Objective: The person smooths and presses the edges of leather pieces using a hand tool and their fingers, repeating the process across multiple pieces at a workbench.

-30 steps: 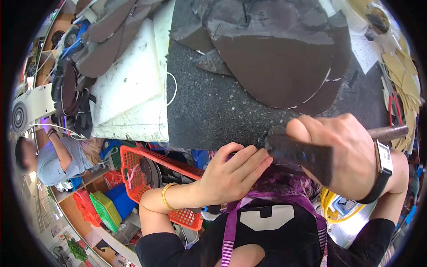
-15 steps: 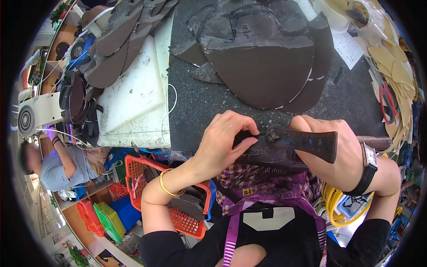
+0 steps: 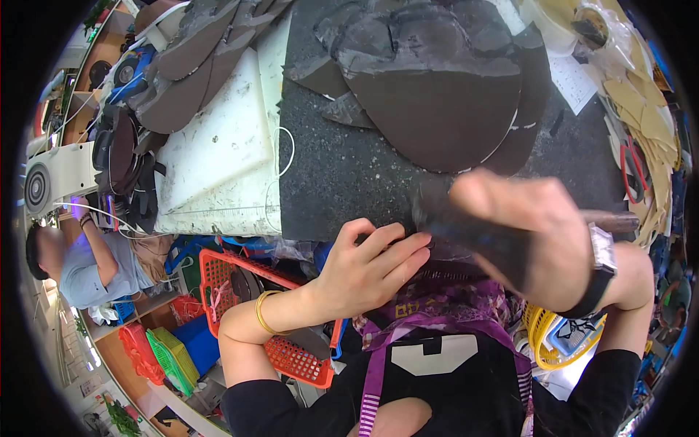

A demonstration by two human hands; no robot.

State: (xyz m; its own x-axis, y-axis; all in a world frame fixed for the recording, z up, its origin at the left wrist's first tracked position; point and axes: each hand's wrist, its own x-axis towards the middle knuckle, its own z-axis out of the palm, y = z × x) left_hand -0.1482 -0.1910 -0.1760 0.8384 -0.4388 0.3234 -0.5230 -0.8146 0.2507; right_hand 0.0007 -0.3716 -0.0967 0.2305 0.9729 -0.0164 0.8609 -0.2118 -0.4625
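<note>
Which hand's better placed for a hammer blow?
Probably the right hand: it grips the hammer. The left hand is bent near the blurred hammer's striking end; its grip is unclear.

I wear a black short-sleeved top (image 3: 251, 404) with a pale angular patch (image 3: 411, 358) on the chest; over it, a purple patterned apron (image 3: 473, 309) with partly striped straps (image 3: 376, 364); on the left, a gold bangle (image 3: 260, 313); on the right, a silver-cased, black-strapped watch (image 3: 602, 247).
</note>
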